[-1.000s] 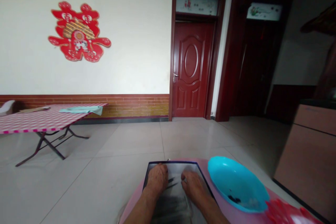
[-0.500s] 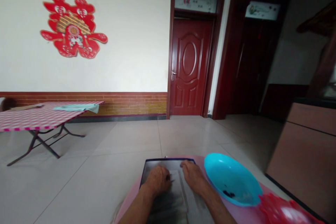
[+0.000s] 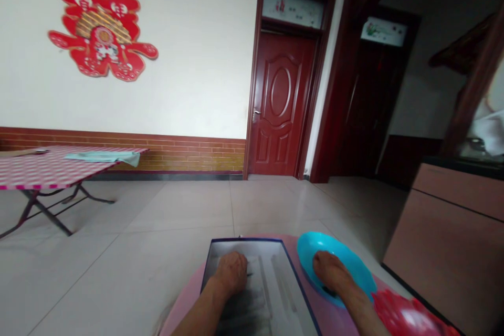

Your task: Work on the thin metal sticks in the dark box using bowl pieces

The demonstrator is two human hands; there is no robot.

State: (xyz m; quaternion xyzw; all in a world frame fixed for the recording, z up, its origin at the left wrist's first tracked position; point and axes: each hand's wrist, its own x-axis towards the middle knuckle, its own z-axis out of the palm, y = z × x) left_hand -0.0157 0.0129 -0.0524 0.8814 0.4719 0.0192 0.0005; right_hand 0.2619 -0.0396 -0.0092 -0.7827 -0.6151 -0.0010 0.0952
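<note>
My left hand (image 3: 232, 272) is closed inside a shallow white box (image 3: 289, 286) with a dark blue rim. A thin dark tip shows beside its fingers, but what they hold is too small to name. Pale strips lie lengthwise in the box, and a row of dark, blurred pieces lies below my left hand. My right hand (image 3: 329, 270) reaches down over a bright blue plastic basin (image 3: 311, 244). Its fingers point downward and are hidden behind the back of the hand. A bit of something dark shows in the basin under it.
Box and basin stand on a pink round table (image 3: 185, 296). A crumpled red plastic bag (image 3: 409, 315) lies at the right. Further off are a folding table (image 3: 47, 168) with a checked cover, a red door (image 3: 281, 105) and a brown cabinet (image 3: 444, 236).
My right hand has moved right, from the box's far right corner to over the basin. My left hand stays in the box. The view has turned slightly.
</note>
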